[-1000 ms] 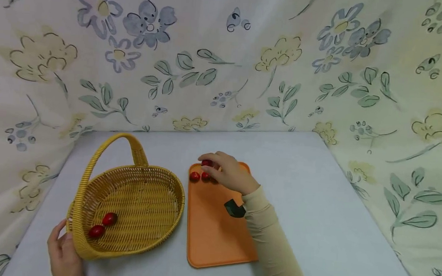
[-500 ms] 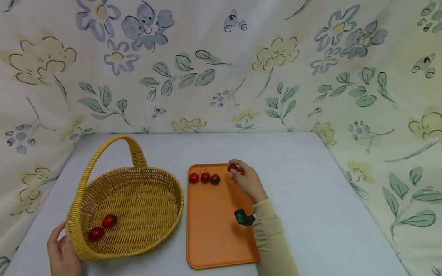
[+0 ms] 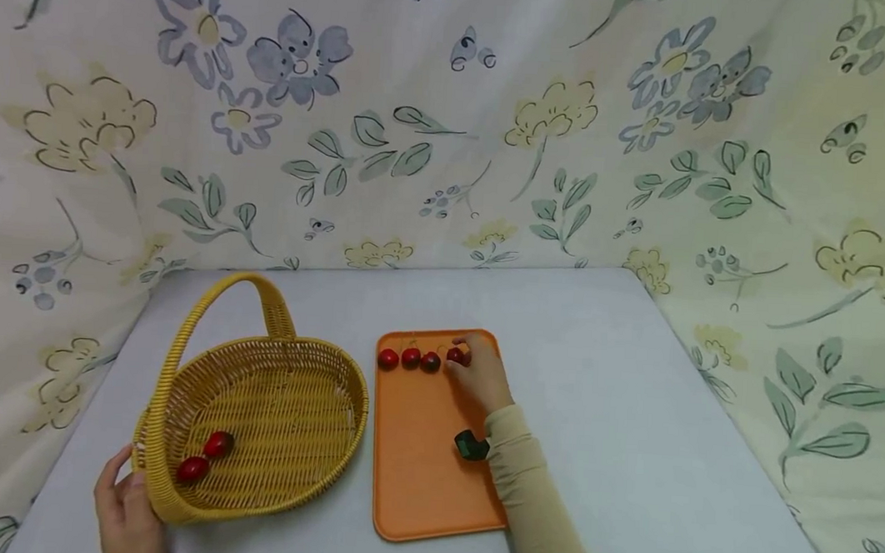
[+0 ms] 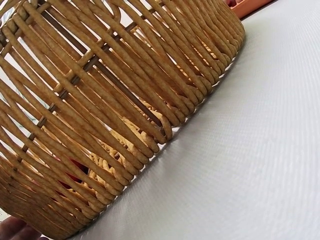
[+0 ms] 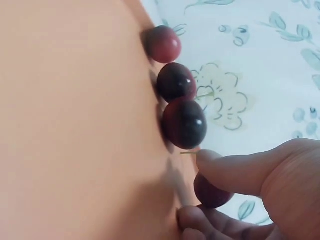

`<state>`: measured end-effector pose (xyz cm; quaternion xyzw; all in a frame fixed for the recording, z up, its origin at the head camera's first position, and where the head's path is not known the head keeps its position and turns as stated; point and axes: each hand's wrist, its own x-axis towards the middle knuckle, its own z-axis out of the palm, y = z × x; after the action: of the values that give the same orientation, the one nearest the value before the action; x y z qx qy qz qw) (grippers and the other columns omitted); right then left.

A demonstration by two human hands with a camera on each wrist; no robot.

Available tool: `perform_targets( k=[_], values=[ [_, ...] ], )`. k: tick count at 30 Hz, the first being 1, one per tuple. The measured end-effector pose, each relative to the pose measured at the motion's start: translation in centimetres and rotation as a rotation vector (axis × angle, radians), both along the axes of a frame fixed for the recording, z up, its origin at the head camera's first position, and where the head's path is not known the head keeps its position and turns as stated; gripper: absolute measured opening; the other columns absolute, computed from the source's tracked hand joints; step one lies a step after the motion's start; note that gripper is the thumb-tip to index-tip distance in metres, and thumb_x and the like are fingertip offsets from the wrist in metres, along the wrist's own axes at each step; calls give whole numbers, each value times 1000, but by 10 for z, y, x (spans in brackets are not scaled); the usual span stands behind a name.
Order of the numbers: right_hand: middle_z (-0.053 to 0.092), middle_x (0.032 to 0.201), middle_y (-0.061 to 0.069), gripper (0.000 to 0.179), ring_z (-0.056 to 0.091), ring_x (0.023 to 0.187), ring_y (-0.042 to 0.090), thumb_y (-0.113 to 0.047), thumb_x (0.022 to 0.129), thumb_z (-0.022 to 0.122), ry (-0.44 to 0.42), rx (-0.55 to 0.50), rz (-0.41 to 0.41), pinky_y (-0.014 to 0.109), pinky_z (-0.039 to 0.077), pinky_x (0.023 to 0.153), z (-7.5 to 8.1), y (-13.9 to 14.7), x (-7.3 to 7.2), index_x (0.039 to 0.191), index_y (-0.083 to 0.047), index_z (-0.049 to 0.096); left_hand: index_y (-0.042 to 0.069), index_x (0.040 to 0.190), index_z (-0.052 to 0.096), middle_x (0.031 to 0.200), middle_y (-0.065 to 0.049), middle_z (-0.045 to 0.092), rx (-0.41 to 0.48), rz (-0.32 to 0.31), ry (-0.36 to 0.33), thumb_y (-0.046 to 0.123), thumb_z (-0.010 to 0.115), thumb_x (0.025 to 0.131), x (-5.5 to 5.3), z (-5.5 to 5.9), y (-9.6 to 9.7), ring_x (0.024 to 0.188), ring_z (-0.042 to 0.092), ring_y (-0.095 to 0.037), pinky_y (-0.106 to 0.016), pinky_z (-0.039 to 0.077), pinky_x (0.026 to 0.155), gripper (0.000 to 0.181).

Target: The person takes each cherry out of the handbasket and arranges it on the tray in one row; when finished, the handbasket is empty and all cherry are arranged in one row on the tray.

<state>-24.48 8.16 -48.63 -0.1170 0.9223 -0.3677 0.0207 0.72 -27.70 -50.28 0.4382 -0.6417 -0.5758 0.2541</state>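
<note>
Near the tray's (image 3: 425,468) far right corner, the right hand (image 3: 484,377) pinches a dark red cherry (image 3: 457,357) between thumb and fingers; whether the cherry touches the tray I cannot tell; three cherries (image 3: 411,358) sit close together in a row along the far edge, from the far left corner toward the hand; a dark green object (image 3: 469,445) shows at the cuff of the tan sleeve (image 3: 539,503), over the tray; toward the bench's (image 3: 702,474) left edge stands the basket (image 3: 292,419), its handle (image 3: 160,404) arched upright, with two red fruits (image 3: 218,444) in its near left part; by the bench's near left corner, the left hand (image 3: 133,515) touches the basket's left side, but whether its fingers grip or only rest there I cannot tell; beyond the bench's far edge hangs a flowered cloth (image 3: 448,168).
</note>
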Motion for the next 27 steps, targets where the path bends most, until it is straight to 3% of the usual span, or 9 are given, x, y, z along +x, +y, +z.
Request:
perform_targets(
  k=[4,9,13,20,27],
  values=[
    [59,116,14,39,57,99,26,-23,87,70,-8,31,-4,43,48,88,-2,-2,2,123,-10,58,42,141,37,97,23,44,-29,-4,-18,27,36,102,0,-1,0,79,45,6,-7,35,57,42],
    [58,107,13,38,55,89,25,-26,87,70,2,71,-10,41,48,79,-6,-5,3,121,-13,58,41,142,36,96,24,44,-73,-16,-37,26,34,102,0,0,1,79,45,7,-6,35,58,42],
    [57,108,13,40,57,91,25,-30,86,71,14,107,-28,41,50,79,-9,-7,3,121,-15,58,40,143,35,95,25,44,-96,-25,-45,26,34,102,1,2,2,78,45,7,-6,35,59,43],
    [56,109,15,39,58,89,27,-30,86,72,51,114,-30,42,50,76,-9,-8,4,120,-15,59,39,142,37,96,22,45,-35,-17,-9,25,35,102,0,2,0,79,46,6,-6,35,58,43],
    [53,104,14,40,56,80,25,-31,86,72,52,113,-36,40,50,72,-6,-8,6,120,-17,59,36,143,37,94,23,46,-71,-25,8,21,34,102,0,-1,-1,79,46,7,-5,35,58,44]
  ],
)
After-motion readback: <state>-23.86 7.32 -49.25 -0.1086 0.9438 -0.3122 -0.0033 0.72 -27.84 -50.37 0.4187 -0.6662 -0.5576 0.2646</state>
